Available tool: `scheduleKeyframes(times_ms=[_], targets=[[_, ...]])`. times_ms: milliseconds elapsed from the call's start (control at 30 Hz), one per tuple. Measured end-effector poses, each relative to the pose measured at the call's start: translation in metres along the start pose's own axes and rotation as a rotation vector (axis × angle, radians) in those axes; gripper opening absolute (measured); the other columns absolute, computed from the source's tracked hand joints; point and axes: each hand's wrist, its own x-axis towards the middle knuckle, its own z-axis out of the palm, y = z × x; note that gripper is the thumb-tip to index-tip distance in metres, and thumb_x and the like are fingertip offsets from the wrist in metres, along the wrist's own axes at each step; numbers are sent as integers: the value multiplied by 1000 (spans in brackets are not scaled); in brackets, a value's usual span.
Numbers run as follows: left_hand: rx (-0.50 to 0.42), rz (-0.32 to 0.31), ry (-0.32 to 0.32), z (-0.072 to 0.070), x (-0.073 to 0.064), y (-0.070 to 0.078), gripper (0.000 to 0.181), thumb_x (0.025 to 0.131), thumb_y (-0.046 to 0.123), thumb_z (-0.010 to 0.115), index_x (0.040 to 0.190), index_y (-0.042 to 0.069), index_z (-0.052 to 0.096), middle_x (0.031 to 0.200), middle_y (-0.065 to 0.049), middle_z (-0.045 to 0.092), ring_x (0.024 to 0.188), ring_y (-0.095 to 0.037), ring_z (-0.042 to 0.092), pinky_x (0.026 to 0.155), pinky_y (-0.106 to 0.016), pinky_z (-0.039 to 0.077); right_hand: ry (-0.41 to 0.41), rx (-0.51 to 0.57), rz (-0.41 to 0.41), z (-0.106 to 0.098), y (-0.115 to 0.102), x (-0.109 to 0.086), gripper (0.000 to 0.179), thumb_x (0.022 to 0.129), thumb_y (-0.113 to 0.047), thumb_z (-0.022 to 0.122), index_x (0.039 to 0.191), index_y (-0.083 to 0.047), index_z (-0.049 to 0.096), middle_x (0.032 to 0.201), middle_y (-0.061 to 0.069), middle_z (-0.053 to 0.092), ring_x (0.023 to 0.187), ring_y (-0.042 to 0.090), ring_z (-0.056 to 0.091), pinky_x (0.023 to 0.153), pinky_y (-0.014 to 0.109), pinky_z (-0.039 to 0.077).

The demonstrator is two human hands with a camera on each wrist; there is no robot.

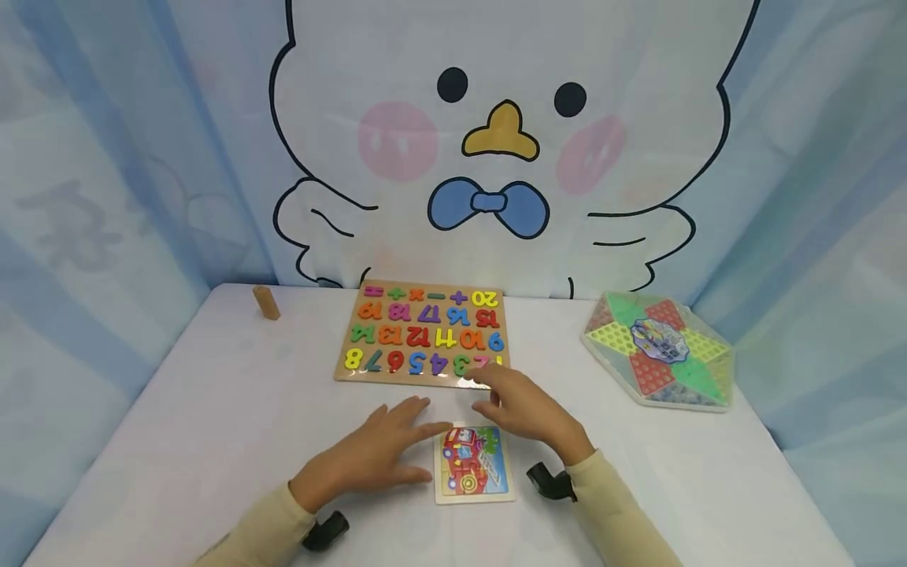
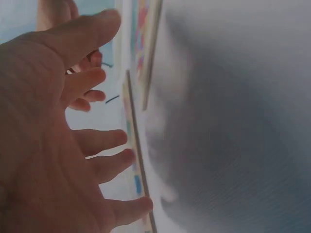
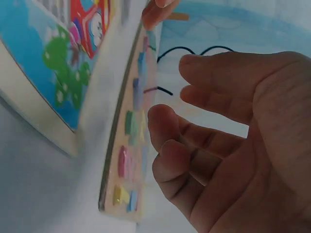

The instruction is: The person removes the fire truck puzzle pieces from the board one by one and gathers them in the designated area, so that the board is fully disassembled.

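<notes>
A small jigsaw puzzle with a red vehicle picture lies on the table in front of me. My left hand is at its left side, fingers spread and the palm free of any object; one fingertip reaches the puzzle's top left corner, though contact cannot be told. My right hand hovers beyond the puzzle's upper right, fingers loosely bent with nothing between them. Behind both hands lies a wooden number board with colourful raised numerals and signs. The right hand's fingers hide part of its near right corner.
At the far left of the table stands a small brown wooden block. A hexagonal clear-lidded box with coloured pieces lies at the right. A curtain with a cartoon figure hangs behind the table.
</notes>
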Motion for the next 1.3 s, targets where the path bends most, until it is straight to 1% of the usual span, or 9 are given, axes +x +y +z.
scheduleKeyframes(times_ms=[33,100,233,333,533,733,833,1067,1300], targets=[[-1,-2,-33,4,-2,3,69,91,51,73,154,34,47,164,-15,32,153,-36,24,115,-69,21,-29,-2,-5,4,-1,-2,40,97,-15,71,135,-4,63,124,9,67,82,13,56,74,30,51],[2,-8,-70,11,-5,7,72,89,54,73,154,35,48,164,-16,31,153,-37,21,115,-70,19,-74,-3,-11,11,-4,-5,37,96,-13,71,131,-6,65,122,8,68,86,15,58,80,35,53],[43,-35,-86,21,-6,13,75,87,58,73,153,35,48,166,-16,28,154,-37,18,116,-71,14,-113,-26,-35,23,-8,-5,34,95,-13,70,128,-7,67,126,7,66,99,18,60,93,42,52],[72,-56,-86,27,-6,14,74,87,60,73,153,35,49,166,-15,27,155,-37,16,116,-71,12,-139,-37,-39,30,-10,-3,34,95,-15,70,128,-9,68,125,4,65,100,16,60,95,42,52],[73,-38,-44,33,-7,14,74,87,61,71,152,32,51,166,-17,26,155,-38,16,116,-72,12,-165,-52,-55,39,-9,1,32,93,-14,72,125,-11,70,116,1,63,86,10,57,85,33,54],[78,-31,-13,35,-6,16,70,89,60,68,151,30,53,165,-20,27,154,-39,17,115,-73,13,-180,-47,-59,40,-9,1,30,93,-14,73,123,-13,71,111,0,60,82,9,56,81,29,54],[73,-28,-17,36,-6,15,68,90,58,68,150,30,54,165,-20,27,154,-40,17,114,-74,12,-187,-47,-57,40,-10,1,30,93,-14,72,123,-14,72,112,0,60,83,9,56,81,30,54],[51,-17,-28,36,-7,14,61,92,54,68,148,35,55,166,-20,25,155,-40,14,113,-75,10,-183,-43,-63,39,-11,1,31,92,-8,70,122,-13,72,110,1,60,79,9,55,76,28,52],[35,-23,-50,34,-7,14,57,94,51,68,148,38,55,168,-18,21,155,-39,11,114,-75,8,-174,-96,-54,41,-14,2,30,93,-10,71,123,-14,71,107,1,59,76,11,55,74,29,53]])
